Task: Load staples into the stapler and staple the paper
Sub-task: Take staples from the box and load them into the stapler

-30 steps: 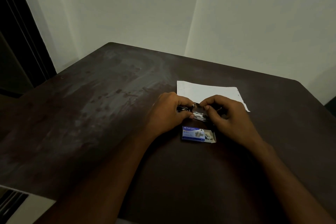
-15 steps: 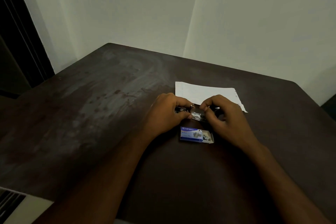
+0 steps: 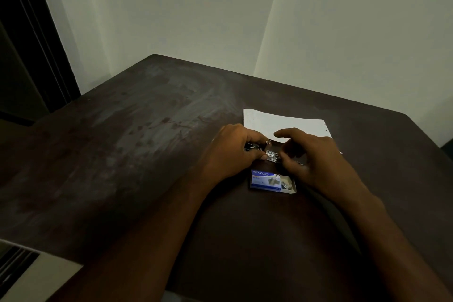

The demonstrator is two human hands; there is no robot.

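Two bare hands meet over a small dark metal stapler (image 3: pixel 255 147), which lies low on the table, mostly hidden under the fingers. The left hand (image 3: pixel 232 154) has a closed grip around the stapler's body, likely to steady it so the open channel stays put. The right hand (image 3: pixel 316 157) pinches a short shiny strip of silver staples (image 3: pixel 272 155) between thumb and fingertips, grip narrow, with its index finger lifted; the strip sits at the stapler's open end, apparently being guided into the channel, though whether it is seated is too small to tell. Just in front of the hands, nearer the person, lies a small blue cardboard staple box (image 3: pixel 266 179) with its tray slid partly out to the right, kept close for easy reach. Just beyond the hands a white sheet of paper (image 3: pixel 284 125) lies flat, partly covered by the right hand, waiting to be stapled. Everything rests on a dark brown, worn table (image 3: pixel 137 144) pushed into a pale wall corner.
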